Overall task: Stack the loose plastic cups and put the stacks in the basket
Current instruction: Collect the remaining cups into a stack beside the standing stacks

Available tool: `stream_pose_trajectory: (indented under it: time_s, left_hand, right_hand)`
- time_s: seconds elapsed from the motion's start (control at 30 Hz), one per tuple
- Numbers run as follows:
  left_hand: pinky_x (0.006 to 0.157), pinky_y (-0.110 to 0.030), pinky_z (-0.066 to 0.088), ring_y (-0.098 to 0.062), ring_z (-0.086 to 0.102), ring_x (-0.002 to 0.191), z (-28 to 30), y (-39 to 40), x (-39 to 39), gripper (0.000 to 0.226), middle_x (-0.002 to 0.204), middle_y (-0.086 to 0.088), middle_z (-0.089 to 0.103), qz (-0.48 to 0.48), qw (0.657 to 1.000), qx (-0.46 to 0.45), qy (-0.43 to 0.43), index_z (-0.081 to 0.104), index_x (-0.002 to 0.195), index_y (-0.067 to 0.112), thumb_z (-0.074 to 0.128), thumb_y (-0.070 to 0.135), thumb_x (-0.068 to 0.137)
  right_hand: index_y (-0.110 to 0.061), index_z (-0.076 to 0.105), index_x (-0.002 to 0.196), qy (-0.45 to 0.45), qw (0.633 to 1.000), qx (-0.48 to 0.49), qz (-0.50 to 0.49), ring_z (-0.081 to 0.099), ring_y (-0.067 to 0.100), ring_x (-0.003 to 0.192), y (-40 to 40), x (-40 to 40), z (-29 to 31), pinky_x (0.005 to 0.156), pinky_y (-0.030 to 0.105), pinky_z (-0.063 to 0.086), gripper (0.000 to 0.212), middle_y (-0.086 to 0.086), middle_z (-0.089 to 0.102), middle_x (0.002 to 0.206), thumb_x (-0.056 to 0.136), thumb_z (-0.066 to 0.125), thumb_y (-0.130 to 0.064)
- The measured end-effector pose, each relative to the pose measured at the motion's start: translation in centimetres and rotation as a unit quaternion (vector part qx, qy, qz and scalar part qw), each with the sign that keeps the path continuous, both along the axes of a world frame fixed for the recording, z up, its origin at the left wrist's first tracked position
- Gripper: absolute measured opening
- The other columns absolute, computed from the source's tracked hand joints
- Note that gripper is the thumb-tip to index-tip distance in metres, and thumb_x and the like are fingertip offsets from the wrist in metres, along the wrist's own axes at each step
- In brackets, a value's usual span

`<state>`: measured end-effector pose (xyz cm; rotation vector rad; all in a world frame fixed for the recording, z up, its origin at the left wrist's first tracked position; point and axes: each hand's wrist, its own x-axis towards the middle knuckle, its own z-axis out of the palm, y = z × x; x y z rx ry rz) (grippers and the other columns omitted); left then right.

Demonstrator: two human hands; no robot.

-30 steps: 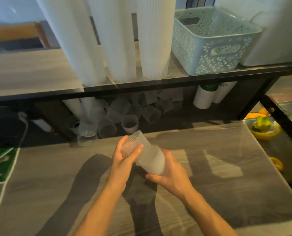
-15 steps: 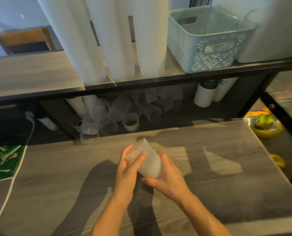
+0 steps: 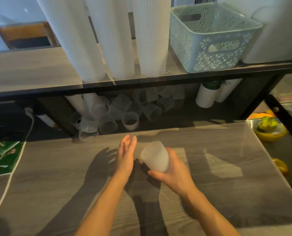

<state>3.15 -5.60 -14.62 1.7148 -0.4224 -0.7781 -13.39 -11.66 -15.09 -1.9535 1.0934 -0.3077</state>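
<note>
My right hand (image 3: 173, 176) grips a short stack of ribbed translucent cups (image 3: 155, 156), bottom end pointing up and away, above the wooden counter (image 3: 210, 193). My left hand (image 3: 125, 155) is just to the left of the stack, fingers straight, a small gap between them. Several loose translucent cups (image 3: 130, 122) lie and stand under the shelf at the back of the counter. The pale green perforated basket (image 3: 208, 53) sits on the upper shelf at the right; its visible inside looks bare.
Three tall white cup stacks (image 3: 116, 40) stand on the black-edged shelf (image 3: 142, 82) left of the basket. White bottles (image 3: 208, 96) lie under the shelf at right. A white cable (image 3: 11, 176) and green packets (image 3: 0, 154) are at left. A yellow bowl (image 3: 269, 132) sits at right.
My left hand has let go of the cup stack and opened, moving slightly left. The stack looks shorter, the cups pushed together, and my right hand now holds it alone.
</note>
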Motion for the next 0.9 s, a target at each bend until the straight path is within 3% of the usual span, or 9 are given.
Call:
stream_pose_trajectory:
  time_s: [0.07,0.1,0.27,0.43,0.57,0.63,0.73,0.8,0.9]
  left_hand:
    - [0.086,-0.013,0.042,-0.001,0.055,0.103,-0.5,-1.8,2.0,0.055,0.133,0.000,0.056,0.017,0.999,0.030,-0.037,0.044,0.142,0.018,0.060,0.040,0.094]
    - [0.081,-0.012,0.040,-0.005,0.055,0.102,-0.9,-2.7,3.1,0.059,0.133,-0.001,0.055,0.022,0.996,0.059,-0.063,0.043,0.143,0.016,0.063,0.039,0.093]
    - [0.109,-0.039,0.033,-0.036,0.042,0.133,-3.0,-6.9,7.7,0.086,0.143,-0.021,0.043,0.012,0.959,0.212,-0.187,0.039,0.141,-0.001,0.075,0.048,0.080]
    - [0.104,-0.044,0.043,-0.041,0.046,0.128,-4.6,-10.3,9.1,0.087,0.134,-0.028,0.053,0.003,0.938,0.284,-0.199,0.056,0.126,-0.007,0.076,0.058,0.073]
    - [0.098,-0.044,0.046,-0.039,0.052,0.124,-5.0,-11.4,8.8,0.086,0.133,-0.025,0.056,0.027,0.928,0.314,-0.200,0.058,0.127,-0.005,0.072,0.062,0.075]
    - [0.096,-0.044,0.047,-0.040,0.054,0.121,-4.9,-11.1,8.5,0.081,0.128,-0.025,0.059,0.035,0.933,0.294,-0.207,0.060,0.123,-0.004,0.072,0.059,0.075]
    - [0.100,-0.044,0.043,-0.038,0.051,0.122,-5.1,-9.3,7.5,0.075,0.127,-0.024,0.056,0.040,0.962,0.193,-0.189,0.053,0.123,-0.001,0.073,0.055,0.078]
    - [0.098,-0.041,0.045,-0.032,0.054,0.119,-5.2,-7.1,6.3,0.071,0.126,-0.012,0.058,0.022,0.979,0.123,-0.160,0.046,0.128,0.011,0.072,0.056,0.079]
    - [0.089,-0.034,0.051,-0.021,0.064,0.105,-4.9,-3.7,4.7,0.057,0.109,0.006,0.065,0.012,0.997,0.031,-0.069,0.052,0.122,0.027,0.077,0.050,0.076]
  right_hand:
    - [-0.035,0.032,0.140,0.011,1.000,0.001,-0.007,0.053,0.019,0.120,-0.6,0.1,0.1,0.093,0.036,0.045,0.095,-0.008,0.054,0.132,0.062,0.081,-0.061]
    - [-0.035,0.032,0.140,0.014,1.000,0.003,-0.011,0.053,0.020,0.120,-0.8,0.1,0.1,0.093,0.036,0.045,0.095,-0.007,0.055,0.131,0.062,0.080,-0.062]
    - [-0.032,0.035,0.138,0.028,0.999,0.008,-0.022,0.054,0.019,0.118,-1.3,-0.1,0.2,0.093,0.035,0.045,0.090,-0.007,0.056,0.128,0.066,0.082,-0.056]
    - [-0.037,0.035,0.133,0.040,0.998,0.034,-0.041,0.057,0.018,0.113,-1.6,-1.0,-0.6,0.092,0.039,0.048,0.087,-0.009,0.059,0.121,0.062,0.080,-0.062]
    - [-0.042,0.033,0.130,0.050,0.996,0.044,-0.058,0.058,0.017,0.110,-1.7,-1.4,-1.0,0.091,0.038,0.048,0.090,-0.011,0.059,0.117,0.055,0.073,-0.071]
    - [-0.042,0.034,0.130,0.052,0.996,0.046,-0.063,0.058,0.016,0.110,-1.9,-1.5,-0.9,0.092,0.038,0.048,0.093,-0.011,0.059,0.118,0.051,0.070,-0.074]
    - [-0.040,0.035,0.132,0.052,0.996,0.044,-0.061,0.057,0.015,0.111,-2.1,-1.3,-0.6,0.092,0.037,0.047,0.095,-0.011,0.059,0.119,0.050,0.068,-0.075]
    - [-0.040,0.035,0.132,0.058,0.996,0.048,-0.055,0.057,0.016,0.111,-2.2,-1.1,-0.3,0.092,0.038,0.048,0.096,-0.011,0.058,0.120,0.049,0.068,-0.075]
    - [-0.040,0.034,0.133,0.068,0.996,0.048,-0.041,0.058,0.017,0.112,-2.1,-0.9,-0.1,0.093,0.039,0.048,0.096,-0.010,0.059,0.121,0.050,0.069,-0.075]
